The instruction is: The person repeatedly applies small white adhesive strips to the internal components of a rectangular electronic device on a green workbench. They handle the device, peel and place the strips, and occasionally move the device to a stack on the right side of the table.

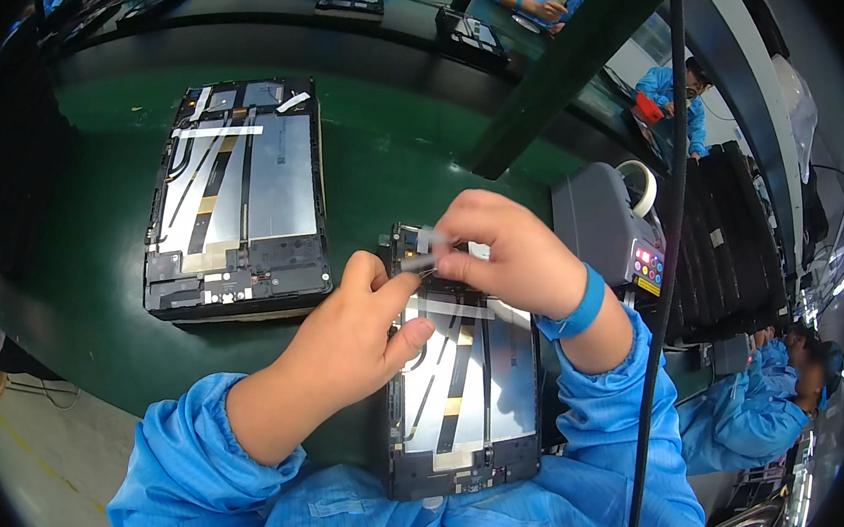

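Note:
An opened tablet [508, 376], its black frame, silver battery and dark ribbon cables showing, lies in front of me at the bench edge. Over its far end my left hand [342, 321] is closed, thumb bent in and index fingertip close to the other hand's. My right hand [512, 256], with a blue wristband [579, 308], pinches a small greyish strip [420, 262] that is blurred by motion. Both hands' fingertips meet around this strip. Whether the left fingers also grip it is unclear. The hands cover part of the tablet's far end.
To the left sits a stack of similar opened tablets [284, 175] on the green bench [369, 118]. A grey machine with buttons [599, 218] stands at the right. A black cable [679, 191] hangs across the right side. A green post [566, 70] rises beyond. Co-workers in blue sit around.

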Demonstrator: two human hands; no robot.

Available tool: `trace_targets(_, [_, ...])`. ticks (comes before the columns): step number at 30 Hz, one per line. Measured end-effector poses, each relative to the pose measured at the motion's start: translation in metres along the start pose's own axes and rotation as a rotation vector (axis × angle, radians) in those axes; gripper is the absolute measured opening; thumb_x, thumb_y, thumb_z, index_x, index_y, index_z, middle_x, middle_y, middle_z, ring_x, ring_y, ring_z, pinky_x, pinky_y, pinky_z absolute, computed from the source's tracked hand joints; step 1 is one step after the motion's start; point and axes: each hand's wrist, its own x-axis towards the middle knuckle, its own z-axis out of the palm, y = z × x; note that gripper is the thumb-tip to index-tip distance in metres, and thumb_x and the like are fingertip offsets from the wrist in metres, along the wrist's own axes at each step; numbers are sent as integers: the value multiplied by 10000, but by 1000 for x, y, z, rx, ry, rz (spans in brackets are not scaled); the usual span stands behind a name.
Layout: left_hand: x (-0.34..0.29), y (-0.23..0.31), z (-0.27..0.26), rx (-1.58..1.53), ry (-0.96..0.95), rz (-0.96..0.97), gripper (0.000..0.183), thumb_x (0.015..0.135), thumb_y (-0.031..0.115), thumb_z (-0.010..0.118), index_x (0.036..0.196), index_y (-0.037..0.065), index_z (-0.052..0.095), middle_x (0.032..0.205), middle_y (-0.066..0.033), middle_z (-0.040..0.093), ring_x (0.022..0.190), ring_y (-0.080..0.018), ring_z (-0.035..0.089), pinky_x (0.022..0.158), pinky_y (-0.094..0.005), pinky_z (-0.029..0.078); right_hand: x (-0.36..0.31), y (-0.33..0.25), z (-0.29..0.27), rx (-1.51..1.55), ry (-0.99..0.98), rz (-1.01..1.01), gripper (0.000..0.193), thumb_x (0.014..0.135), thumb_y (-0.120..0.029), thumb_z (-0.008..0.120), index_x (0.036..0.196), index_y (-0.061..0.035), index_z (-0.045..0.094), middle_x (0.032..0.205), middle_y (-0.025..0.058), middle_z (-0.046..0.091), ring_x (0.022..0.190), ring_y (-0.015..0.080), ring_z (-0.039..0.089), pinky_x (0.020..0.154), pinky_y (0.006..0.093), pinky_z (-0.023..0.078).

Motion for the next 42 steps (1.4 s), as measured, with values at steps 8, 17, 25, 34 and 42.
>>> trace_targets(8, [-1,-4,1,25,52,41,396,860,282,637,1103,-21,558,972,-168,431,746,-313,570,662,-396,500,5,-5,4,-157,-118,-141,73,757,-54,689,800,-81,638,849,67,542,878,278,519,756,364,436])
trace_targets(17, [0,-1,-1,2,20,20,375,829,243,658,1097,-2,564,966,-163,427,747,-311,564,665,-390,494,6,-3,13,-85,-174,-216,76,760,-86,703,800,-91,639,840,61,536,852,272,528,781,378,419])
trace_targets(25, [0,2,-3,-40,-12,-34,440,799,228,659,1142,-30,564,963,-165,435,805,-293,512,692,-372,473,7,-7,19,-191,-37,-127,153,697,-211,719,703,-85,633,732,56,553,811,263,553,770,382,429])
trace_targets(34, [0,0,0,0,64,30,368,819,221,664,1100,1,575,960,-160,439,740,-303,569,652,-385,499,2,-21,27,-457,165,-36,224,644,-270,760,682,-92,629,717,48,555,787,247,553,753,375,413])
trace_targets(42, [-1,-1,2,-5,58,-1,416,808,195,657,1140,-39,562,976,-171,452,798,-300,552,694,-372,489,-15,-1,29,197,204,297,156,738,-147,756,823,-37,684,809,77,590,758,205,575,659,317,467])
